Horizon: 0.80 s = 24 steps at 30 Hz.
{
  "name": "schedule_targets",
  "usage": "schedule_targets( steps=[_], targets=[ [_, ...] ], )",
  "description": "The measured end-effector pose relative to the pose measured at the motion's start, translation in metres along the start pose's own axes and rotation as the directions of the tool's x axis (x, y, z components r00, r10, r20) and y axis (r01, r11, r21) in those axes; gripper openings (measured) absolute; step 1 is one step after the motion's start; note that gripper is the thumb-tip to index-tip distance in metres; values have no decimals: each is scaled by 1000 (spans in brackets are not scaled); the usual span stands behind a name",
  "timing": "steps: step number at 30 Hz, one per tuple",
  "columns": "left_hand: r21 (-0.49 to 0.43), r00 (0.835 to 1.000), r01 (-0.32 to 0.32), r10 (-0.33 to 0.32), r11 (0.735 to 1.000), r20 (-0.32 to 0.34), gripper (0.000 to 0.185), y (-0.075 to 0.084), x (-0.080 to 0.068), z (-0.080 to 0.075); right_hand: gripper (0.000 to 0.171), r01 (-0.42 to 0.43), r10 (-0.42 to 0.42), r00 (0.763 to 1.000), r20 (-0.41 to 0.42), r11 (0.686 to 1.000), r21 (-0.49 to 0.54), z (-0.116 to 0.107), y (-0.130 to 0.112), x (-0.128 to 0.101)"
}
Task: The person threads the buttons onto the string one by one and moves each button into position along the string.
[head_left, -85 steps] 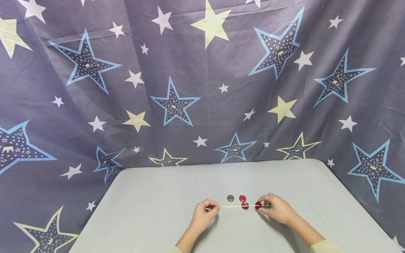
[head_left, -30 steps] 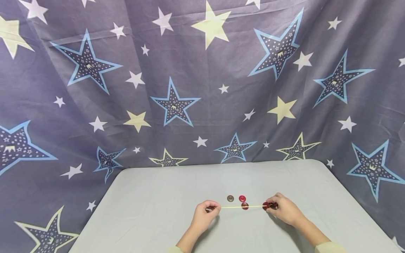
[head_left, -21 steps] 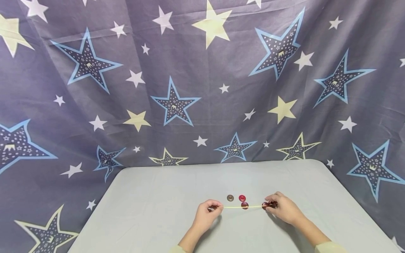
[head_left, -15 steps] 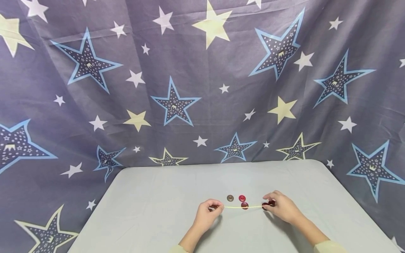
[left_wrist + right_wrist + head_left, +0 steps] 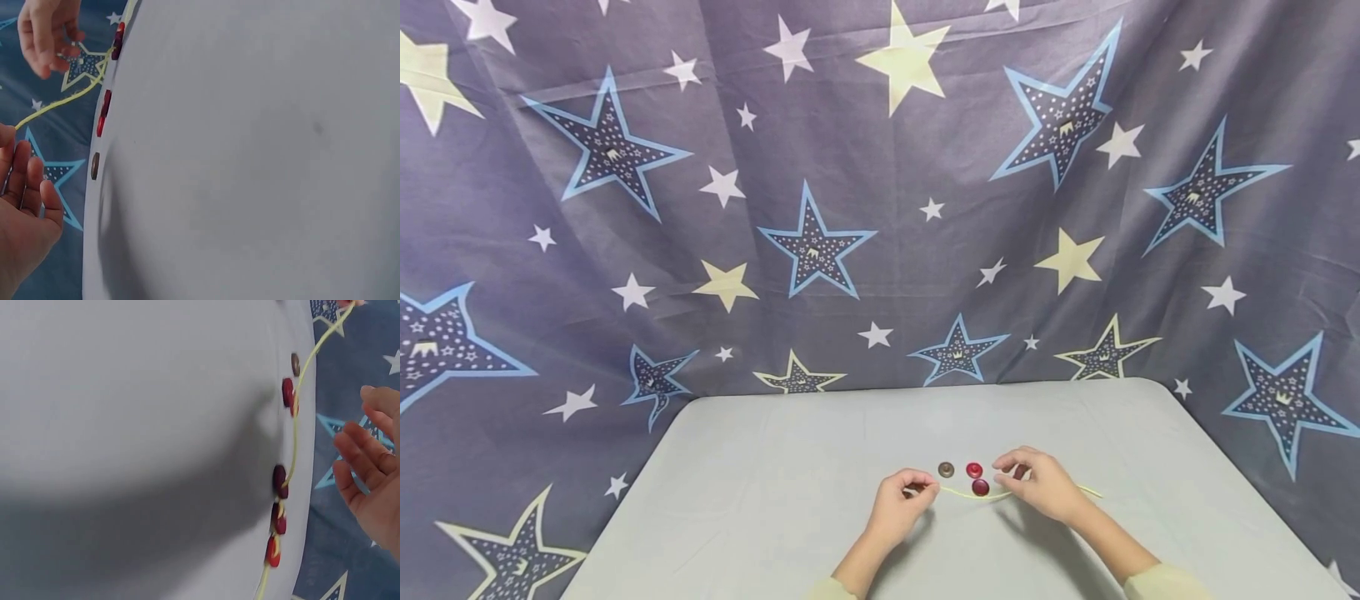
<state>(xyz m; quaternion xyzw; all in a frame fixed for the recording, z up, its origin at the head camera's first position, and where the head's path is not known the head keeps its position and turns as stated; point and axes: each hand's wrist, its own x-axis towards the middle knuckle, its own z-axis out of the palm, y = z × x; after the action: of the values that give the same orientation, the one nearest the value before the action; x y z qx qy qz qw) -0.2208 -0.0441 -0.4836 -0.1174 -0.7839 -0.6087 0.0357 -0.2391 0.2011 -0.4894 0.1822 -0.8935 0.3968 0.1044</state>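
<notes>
My left hand (image 5: 898,504) pinches one end of a thin yellow cord (image 5: 958,493) between thumb and forefinger. From there the cord sags to the right and runs under my right hand (image 5: 1037,485). That hand hovers over the table, fingers apart and holding nothing. In the right wrist view, a dark maroon button (image 5: 279,480), a dark red button (image 5: 279,520) and a bright red button (image 5: 273,551) sit in a row on the cord. The head view mostly hides them behind the right hand. Between the hands lie a loose brown button (image 5: 946,470), red button (image 5: 973,470) and maroon button (image 5: 980,487).
A pale grey cloth covers the table (image 5: 760,483). Behind it hangs a dark curtain (image 5: 880,250) printed with stars. The cord's far tail (image 5: 1091,492) comes out on the right, beyond the right wrist.
The right hand has let go of the strung buttons and moved left, rising a little. The left hand has shifted slightly right, and the cord, taut before, now hangs slack.
</notes>
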Motion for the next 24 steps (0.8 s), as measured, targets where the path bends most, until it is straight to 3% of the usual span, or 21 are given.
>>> schedule_targets(
  steps=[2,9,19,24],
  targets=[
    [-5,1000,-4,4,1000,-2,6,1,0,2,16,-12,12,1000,17,1000,26,4,-4,2],
    [-28,999,-30,31,999,16,10,-33,17,13,14,-16,5,996,86,991,135,13,-20,5],
    [-18,999,-22,23,1000,23,9,-23,19,18,20,-6,-19,993,118,979,205,23,-27,6],
    [3,999,-30,30,1000,19,7,-7,14,19,18,-25,-6,992,128,970,241,27,-26,6]
  ],
)
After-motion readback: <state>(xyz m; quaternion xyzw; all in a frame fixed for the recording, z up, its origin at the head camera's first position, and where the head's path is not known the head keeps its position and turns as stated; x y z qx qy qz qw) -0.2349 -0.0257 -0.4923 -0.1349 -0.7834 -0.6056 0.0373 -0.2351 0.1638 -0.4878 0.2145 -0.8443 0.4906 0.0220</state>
